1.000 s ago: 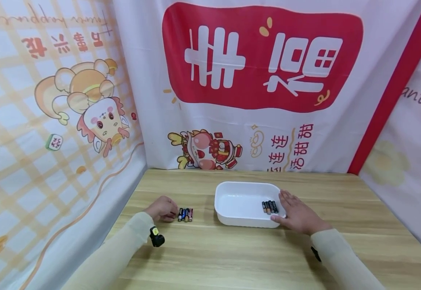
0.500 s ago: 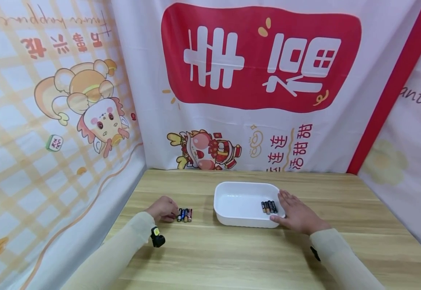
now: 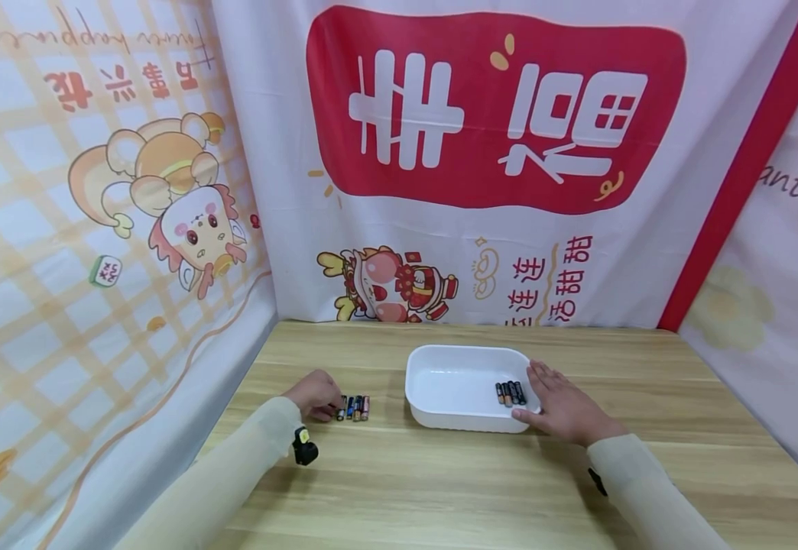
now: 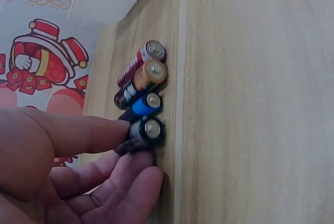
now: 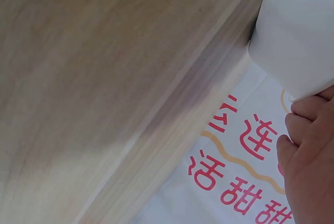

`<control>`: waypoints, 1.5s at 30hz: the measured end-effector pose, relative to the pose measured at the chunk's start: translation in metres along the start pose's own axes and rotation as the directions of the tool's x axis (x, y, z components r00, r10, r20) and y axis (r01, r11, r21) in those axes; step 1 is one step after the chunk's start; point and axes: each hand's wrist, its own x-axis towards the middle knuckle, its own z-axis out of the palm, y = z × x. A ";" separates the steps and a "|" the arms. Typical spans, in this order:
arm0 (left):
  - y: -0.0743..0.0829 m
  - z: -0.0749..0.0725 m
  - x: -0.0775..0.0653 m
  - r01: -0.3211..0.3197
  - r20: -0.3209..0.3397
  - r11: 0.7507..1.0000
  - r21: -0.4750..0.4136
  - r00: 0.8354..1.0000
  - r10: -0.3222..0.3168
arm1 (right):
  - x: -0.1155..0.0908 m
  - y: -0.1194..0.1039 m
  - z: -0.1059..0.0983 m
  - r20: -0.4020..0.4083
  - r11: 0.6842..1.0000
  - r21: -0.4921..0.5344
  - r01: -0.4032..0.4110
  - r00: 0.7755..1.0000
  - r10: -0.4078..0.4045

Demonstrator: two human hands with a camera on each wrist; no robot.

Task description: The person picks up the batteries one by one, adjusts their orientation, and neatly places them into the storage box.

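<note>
Several small batteries stand or lie in a row on the wooden table, left of a white basin point(image 3: 433, 418). My left hand point(image 3: 315, 395) pinches the nearest one, a black-and-silver battery point(image 4: 144, 133), between thumb and fingers in the left wrist view. Beside it are a blue battery point(image 4: 143, 105), a black-and-copper battery point(image 4: 140, 83) and a red one point(image 4: 142, 59), their button ends toward the camera. My right hand point(image 3: 567, 405) rests against the basin's right end, fingers extended along the rim and thumb at the front corner. Inside that end lie several dark batteries point(image 3: 510, 393).
The wooden table point(image 3: 440, 489) reaches back to a white cloth point(image 3: 289, 229) printed with red characters and cartoons. A checked cloth point(image 3: 48, 305) hangs along the left side, and another pale cloth point(image 3: 770, 305) on the right.
My left hand has shifted slightly right, its fingertips now over the leftmost battery. The row has spread a little to the right. My right hand and the basin look unmoved.
</note>
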 end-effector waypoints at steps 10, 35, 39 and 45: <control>0.003 -0.003 -0.002 0.016 -0.028 0.998 0.066 0.999 -0.015 | 0.002 0.001 0.001 0.002 1.000 0.007 -0.010 1.000 0.010; -0.009 -0.015 0.005 -0.046 0.165 0.944 -0.326 0.981 0.105 | 0.002 0.001 0.003 0.018 0.999 0.007 -0.033 0.999 0.033; -0.007 -0.015 0.005 -0.039 0.185 0.918 -0.395 0.975 0.121 | 0.002 0.002 0.003 0.030 0.999 -0.001 -0.043 0.999 0.043; 0.000 -0.013 0.006 -0.012 0.215 0.894 -0.449 0.969 0.121 | 0.002 0.001 0.002 0.020 0.999 0.008 -0.033 0.999 0.033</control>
